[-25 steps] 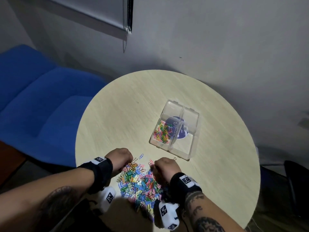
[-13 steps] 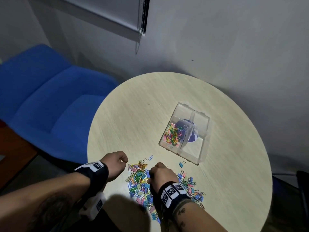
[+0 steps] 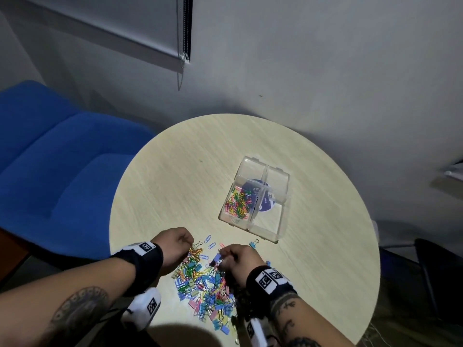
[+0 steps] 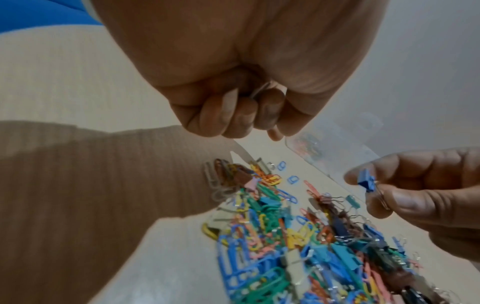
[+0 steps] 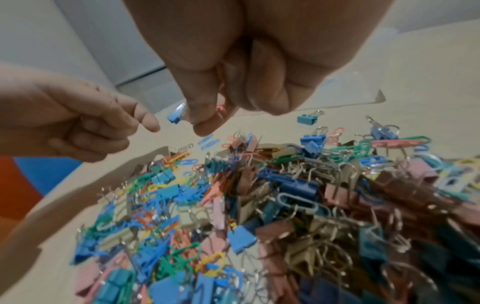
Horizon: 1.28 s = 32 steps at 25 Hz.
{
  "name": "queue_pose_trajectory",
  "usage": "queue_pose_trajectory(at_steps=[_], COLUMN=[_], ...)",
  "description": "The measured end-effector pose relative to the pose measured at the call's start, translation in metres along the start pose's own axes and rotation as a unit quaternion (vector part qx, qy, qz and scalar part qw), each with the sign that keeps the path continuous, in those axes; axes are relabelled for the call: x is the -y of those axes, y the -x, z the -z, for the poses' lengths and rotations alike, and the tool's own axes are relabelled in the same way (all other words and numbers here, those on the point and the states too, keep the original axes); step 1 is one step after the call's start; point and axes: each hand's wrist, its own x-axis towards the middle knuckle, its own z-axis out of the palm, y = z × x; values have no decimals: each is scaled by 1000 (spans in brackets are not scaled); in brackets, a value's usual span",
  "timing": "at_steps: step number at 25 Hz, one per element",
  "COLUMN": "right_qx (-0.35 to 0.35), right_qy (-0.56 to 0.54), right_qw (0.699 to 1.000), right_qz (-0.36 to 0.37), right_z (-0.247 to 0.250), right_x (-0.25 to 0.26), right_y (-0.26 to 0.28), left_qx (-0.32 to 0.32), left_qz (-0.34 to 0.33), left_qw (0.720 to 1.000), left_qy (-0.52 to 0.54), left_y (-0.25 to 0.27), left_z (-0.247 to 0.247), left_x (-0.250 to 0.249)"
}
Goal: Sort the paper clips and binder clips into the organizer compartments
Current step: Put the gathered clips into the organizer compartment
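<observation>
A mixed pile of coloured paper clips and binder clips [image 3: 205, 286] lies on the round table near its front edge. My right hand [image 3: 223, 256] hovers over the pile's far side and pinches a small blue binder clip [image 4: 366, 183] between thumb and forefinger; the same blue binder clip [image 5: 174, 116] shows in the right wrist view. My left hand [image 3: 189, 242] is curled in a fist at the pile's far left edge, and a thin pale paper clip wire [image 4: 259, 91] shows between its fingers. The clear organizer [image 3: 281, 186] stands beyond, with paper clips [image 3: 238, 202] in its near left compartment.
The round pale wooden table [image 3: 175, 186] stands against a grey wall. A blue sofa [image 3: 57, 159] is to the left and a dark chair [image 3: 438, 276] at the right. A loose blue binder clip [image 3: 253, 244] lies between pile and organizer.
My right hand has lifted off the pile with a blue binder clip pinched in it. My left hand stays curled and has shifted to the pile's far edge. The head view has swung.
</observation>
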Motion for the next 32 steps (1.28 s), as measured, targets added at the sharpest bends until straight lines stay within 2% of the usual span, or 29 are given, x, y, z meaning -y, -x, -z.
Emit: queue_pose_trajectory(at_steps=[3, 7, 9, 12, 15, 17, 19, 24, 26, 29, 32], right_qx=[-3, -32, -45, -80, -58, -42, -19, -12, -7, -10, -13], right_qy=[-2, 173, 225, 182, 127, 173, 256, 331, 329, 275, 110], right_qw=[1000, 984, 973, 979, 989, 984, 966, 943, 944, 960, 994], right_qz=[-7, -27, -36, -45, -44, -1, 32, 23, 33, 45, 16], right_z=[9, 18, 19, 19, 4, -11, -26, -42, -43, -34, -16], right_x=[-7, -17, -17, -9, 4, 10, 13, 13, 13, 13, 12], right_y=[6, 11, 14, 12, 0, -7, -13, -20, -21, -17, -8], left_qx=[22, 36, 36, 28, 13, 8, 5, -2, -1, 4, 9], left_qz=[-28, -36, -30, -22, 0, 7, 14, 18, 14, 4, 4], left_qw=[999, 996, 995, 997, 999, 1000, 999, 1000, 1000, 1000, 1000], left_qy=[-10, -71, -87, -71, -35, -27, -28, -24, -25, -27, -14], left_y=[-6, -12, -14, -12, -8, -4, -2, -2, -2, -3, -9], left_z=[-14, -27, -27, -26, -24, -23, -19, -17, -17, -16, -14], left_x=[-16, -31, -30, -23, -10, -3, 3, 10, 9, 1, -8])
